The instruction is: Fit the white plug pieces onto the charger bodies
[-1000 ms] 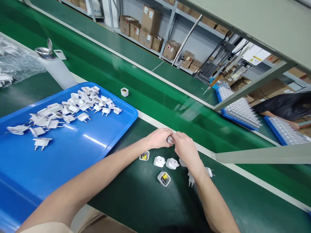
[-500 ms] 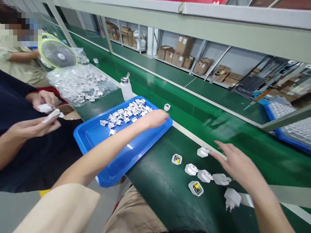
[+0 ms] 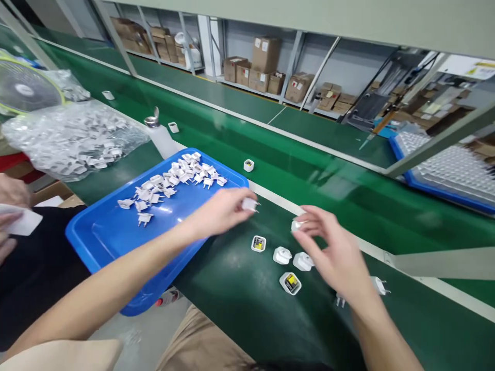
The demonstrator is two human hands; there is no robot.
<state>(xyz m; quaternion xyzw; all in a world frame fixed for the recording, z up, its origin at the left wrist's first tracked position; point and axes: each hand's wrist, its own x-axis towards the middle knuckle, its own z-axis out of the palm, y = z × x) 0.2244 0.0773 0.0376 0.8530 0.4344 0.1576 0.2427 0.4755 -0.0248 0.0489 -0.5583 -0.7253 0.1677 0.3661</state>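
My left hand (image 3: 232, 208) pinches a white plug piece (image 3: 249, 204), its pins pointing right, just beyond the right edge of the blue tray (image 3: 93, 257). Fingers of my right hand (image 3: 328, 242) are curled round a white adapter (image 3: 297, 225) near the pale strip. On the green table between and below my hands lie two open white housings with yellow parts inside, one (image 3: 259, 243) nearer the tray and one (image 3: 290, 283) nearer me. Closed white adapters (image 3: 282, 255) lie beside them; others are partly hidden by my right hand. Several plug pieces (image 3: 170, 178) are heaped in the tray.
A white pump bottle (image 3: 162, 140) stands behind the tray. Further left are a clear bag of plug pieces (image 3: 85, 139), a fan (image 3: 27, 87) and a co-worker's hands (image 3: 10, 221). Housings (image 3: 248, 165) sit on the green belt beyond the pale strip.
My left hand has moved from over the tray to beyond its edge, and a plug piece now shows in it. My right hand has closed round the adapter. The view has shifted right.
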